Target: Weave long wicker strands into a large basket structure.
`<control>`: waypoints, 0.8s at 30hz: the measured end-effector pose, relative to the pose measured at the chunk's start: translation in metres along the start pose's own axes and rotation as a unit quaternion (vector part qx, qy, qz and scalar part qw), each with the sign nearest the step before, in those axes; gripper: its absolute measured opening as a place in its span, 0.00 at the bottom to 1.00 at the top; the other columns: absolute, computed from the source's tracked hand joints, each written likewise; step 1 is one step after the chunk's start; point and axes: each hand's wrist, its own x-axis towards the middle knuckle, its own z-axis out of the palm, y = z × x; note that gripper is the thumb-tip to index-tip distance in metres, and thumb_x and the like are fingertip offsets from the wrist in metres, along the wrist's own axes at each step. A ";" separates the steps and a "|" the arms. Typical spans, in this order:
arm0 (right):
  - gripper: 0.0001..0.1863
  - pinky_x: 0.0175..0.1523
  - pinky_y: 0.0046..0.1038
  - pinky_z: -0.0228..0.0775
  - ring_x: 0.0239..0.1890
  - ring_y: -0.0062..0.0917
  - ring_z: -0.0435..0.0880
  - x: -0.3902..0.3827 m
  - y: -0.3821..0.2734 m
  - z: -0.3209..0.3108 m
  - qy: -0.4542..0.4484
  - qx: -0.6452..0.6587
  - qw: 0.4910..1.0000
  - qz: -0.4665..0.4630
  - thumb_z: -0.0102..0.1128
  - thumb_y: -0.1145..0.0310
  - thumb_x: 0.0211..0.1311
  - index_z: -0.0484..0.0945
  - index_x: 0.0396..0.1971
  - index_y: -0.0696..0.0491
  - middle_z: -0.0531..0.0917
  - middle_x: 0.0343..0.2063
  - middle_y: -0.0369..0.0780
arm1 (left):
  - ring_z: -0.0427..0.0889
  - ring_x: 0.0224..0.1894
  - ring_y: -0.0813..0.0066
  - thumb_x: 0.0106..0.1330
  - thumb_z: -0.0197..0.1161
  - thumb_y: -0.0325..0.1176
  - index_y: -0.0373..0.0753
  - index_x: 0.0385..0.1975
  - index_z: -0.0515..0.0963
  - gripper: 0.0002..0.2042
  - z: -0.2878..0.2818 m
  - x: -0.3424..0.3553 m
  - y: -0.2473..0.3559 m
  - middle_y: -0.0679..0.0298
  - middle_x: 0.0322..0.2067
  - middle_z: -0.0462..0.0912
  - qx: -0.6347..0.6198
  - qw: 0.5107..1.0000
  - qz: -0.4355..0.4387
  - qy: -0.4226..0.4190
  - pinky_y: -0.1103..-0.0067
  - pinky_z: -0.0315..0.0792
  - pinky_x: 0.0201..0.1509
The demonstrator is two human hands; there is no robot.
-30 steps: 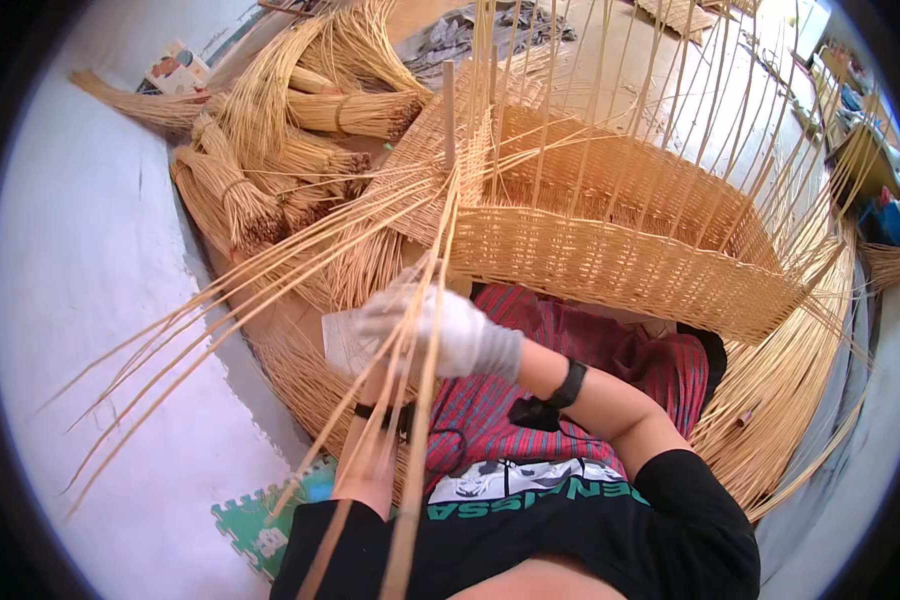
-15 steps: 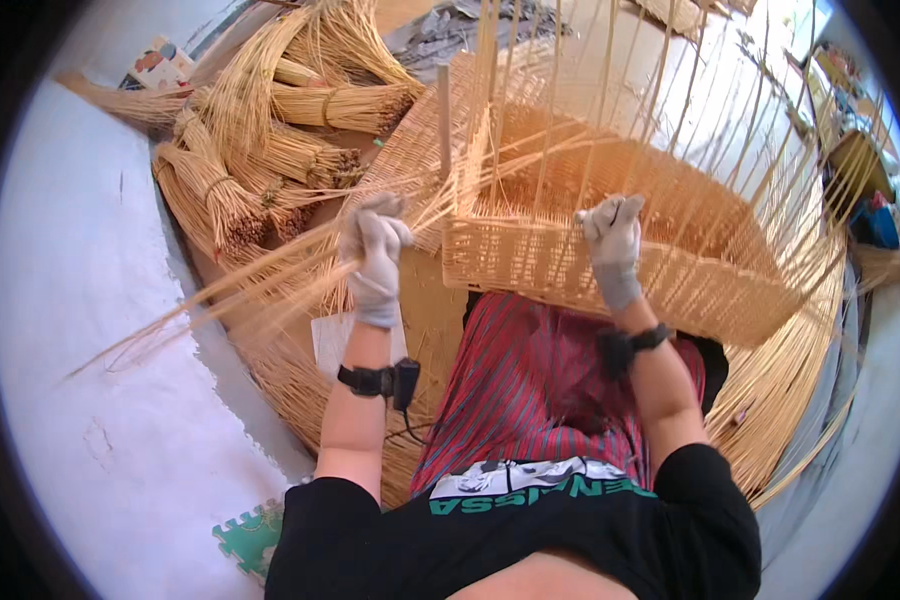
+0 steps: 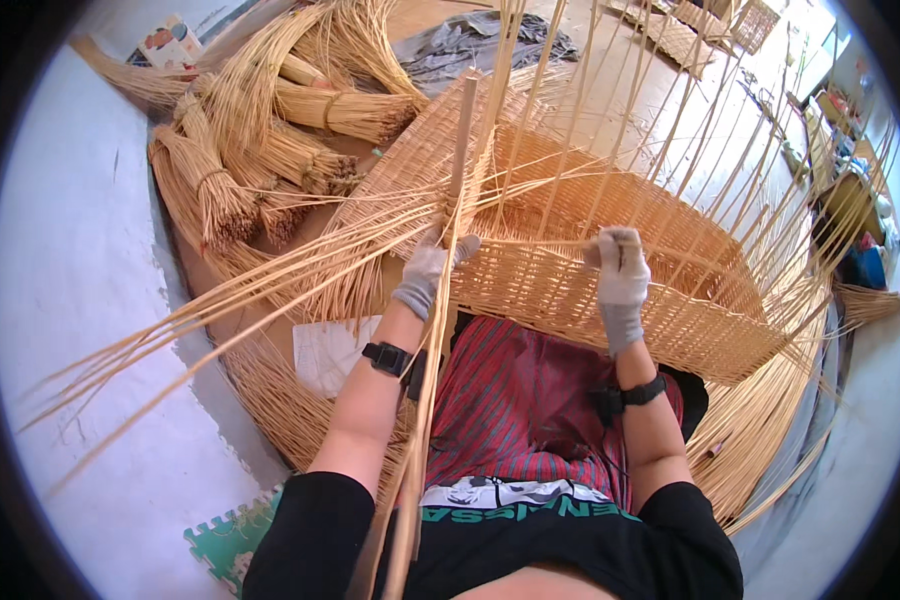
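An unfinished wicker basket (image 3: 610, 310), long and rectangular with tall upright stakes, rests across my lap. At its near left corner my left hand (image 3: 432, 272), in a pale glove, is closed around wicker strands (image 3: 300, 255) beside an upright wooden stick (image 3: 462, 140). Its thumb points right, and its fingers are partly hidden. My right hand (image 3: 622, 268), also gloved, is closed above the basket's near wall. A single wicker strand (image 3: 540, 243) runs from the corner to it, level along the wall's top edge. Loose strands fan out to the left, and several hang toward my chest.
Tied wicker bundles (image 3: 340, 110) lie at the far left, near a white wall (image 3: 100, 260). Long loose wicker (image 3: 760, 430) covers the floor at the right. Grey plastic sheeting (image 3: 480, 45) lies at the back. A green foam mat (image 3: 230, 540) is at the lower left.
My left hand has moved right to the basket corner. Several strands now hang down toward me. My right hand is slightly lower, with a strand stretched level to it.
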 end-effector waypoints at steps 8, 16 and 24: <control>0.13 0.56 0.34 0.74 0.47 0.38 0.85 0.119 -0.060 0.115 -0.064 -0.253 0.910 -0.321 0.66 0.62 0.62 0.86 0.43 0.52 0.85 0.41 0.46 | 0.80 0.46 0.71 0.63 0.74 0.51 0.30 0.68 0.64 0.42 0.024 -0.017 0.001 0.56 0.46 0.85 0.151 0.980 -0.011 0.133 0.77 0.74 0.53; 0.31 0.56 0.41 0.76 0.50 0.41 0.83 0.103 -0.050 0.108 0.047 -0.487 0.856 -0.170 0.57 0.58 0.68 0.65 0.71 0.39 0.82 0.47 0.50 | 0.81 0.48 0.68 0.65 0.73 0.37 0.31 0.60 0.72 0.28 0.040 -0.017 0.023 0.58 0.49 0.84 0.026 0.983 0.065 0.172 0.75 0.75 0.56; 0.10 0.45 0.28 0.79 0.36 0.25 0.84 -0.056 0.036 0.043 0.100 0.116 0.978 -0.140 0.41 0.66 0.82 0.67 0.55 0.52 0.84 0.34 0.40 | 0.81 0.48 0.72 0.65 0.69 0.28 0.34 0.66 0.66 0.29 0.038 -0.018 -0.002 0.62 0.48 0.83 0.119 0.960 0.135 0.215 0.78 0.75 0.55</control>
